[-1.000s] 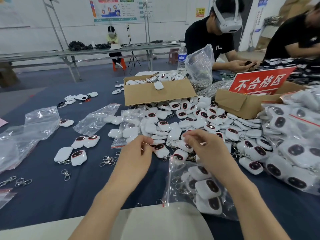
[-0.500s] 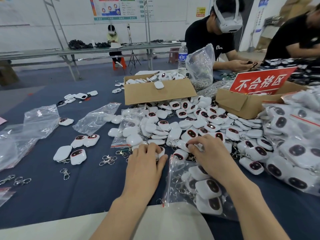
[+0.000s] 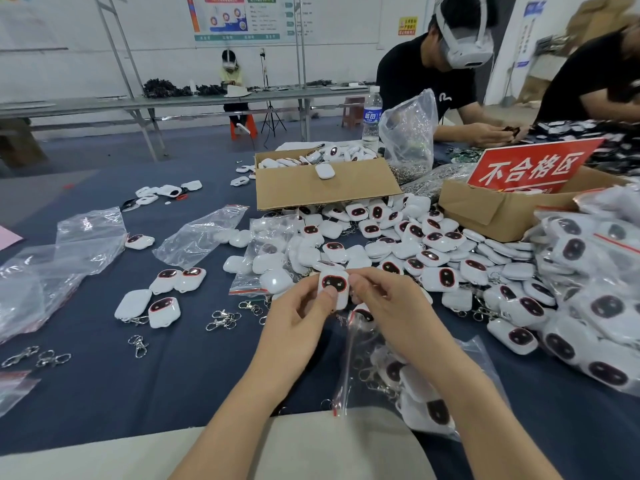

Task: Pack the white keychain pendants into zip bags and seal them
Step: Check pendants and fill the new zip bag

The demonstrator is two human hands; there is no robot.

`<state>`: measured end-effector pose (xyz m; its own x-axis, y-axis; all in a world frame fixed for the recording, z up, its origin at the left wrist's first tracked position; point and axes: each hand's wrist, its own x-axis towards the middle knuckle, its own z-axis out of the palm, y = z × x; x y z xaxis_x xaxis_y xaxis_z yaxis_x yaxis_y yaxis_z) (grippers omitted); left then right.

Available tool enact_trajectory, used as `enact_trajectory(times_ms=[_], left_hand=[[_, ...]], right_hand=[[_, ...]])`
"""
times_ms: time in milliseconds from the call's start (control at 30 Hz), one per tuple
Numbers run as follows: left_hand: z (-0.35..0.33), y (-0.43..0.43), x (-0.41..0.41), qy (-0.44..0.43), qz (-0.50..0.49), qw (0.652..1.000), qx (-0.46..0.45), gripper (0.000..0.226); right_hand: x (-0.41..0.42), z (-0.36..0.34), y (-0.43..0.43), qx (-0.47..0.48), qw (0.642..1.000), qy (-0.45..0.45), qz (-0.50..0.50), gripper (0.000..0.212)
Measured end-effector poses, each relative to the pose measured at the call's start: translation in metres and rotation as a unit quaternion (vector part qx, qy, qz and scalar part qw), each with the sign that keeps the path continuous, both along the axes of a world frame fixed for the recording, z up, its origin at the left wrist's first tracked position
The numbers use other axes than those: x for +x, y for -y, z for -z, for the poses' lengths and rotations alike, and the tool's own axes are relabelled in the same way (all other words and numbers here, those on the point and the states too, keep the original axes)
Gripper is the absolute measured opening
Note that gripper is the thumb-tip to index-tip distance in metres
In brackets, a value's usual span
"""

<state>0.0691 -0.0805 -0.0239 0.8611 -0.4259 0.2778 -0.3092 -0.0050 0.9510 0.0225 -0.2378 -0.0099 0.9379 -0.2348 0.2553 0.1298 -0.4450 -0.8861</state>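
Observation:
A white keychain pendant (image 3: pixel 335 285) with a dark oval face is held up between both hands, above the table's front middle. My left hand (image 3: pixel 300 313) pinches its lower left side, thumb on the face. My right hand (image 3: pixel 388 306) grips its right edge. Under my right forearm lies a clear zip bag (image 3: pixel 408 382) with a red strip, partly filled with pendants and metal clasps. A big loose pile of pendants (image 3: pixel 415 244) spreads behind the hands.
Empty zip bags (image 3: pixel 197 233) and loose metal clasps (image 3: pixel 223 320) lie to the left on the blue cloth. Two cardboard boxes (image 3: pixel 322 188) stand at the back, one with a red sign (image 3: pixel 530 168). Filled bags (image 3: pixel 595 289) are stacked on the right. Two people work across the table.
Both hands have lifted off the pile and come together, now holding one pendant up between them. Before, they were pressed down among the pendants.

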Motion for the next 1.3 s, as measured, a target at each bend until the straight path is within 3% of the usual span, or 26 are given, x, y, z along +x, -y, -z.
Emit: enact_trajectory(times_ms=[400,1300], left_hand=[[0.002,-0.001,0.005,-0.094,0.031,0.995,-0.029,0.01],[0.009,0.0,0.007,-0.065,0.052,0.996,-0.035,0.023]], right_hand=[[-0.003,-0.003,-0.005,0.077,0.996,-0.002,-0.045,0.018],[0.003,0.006,-0.001,0.099,0.995,-0.024,-0.006,0.015]])
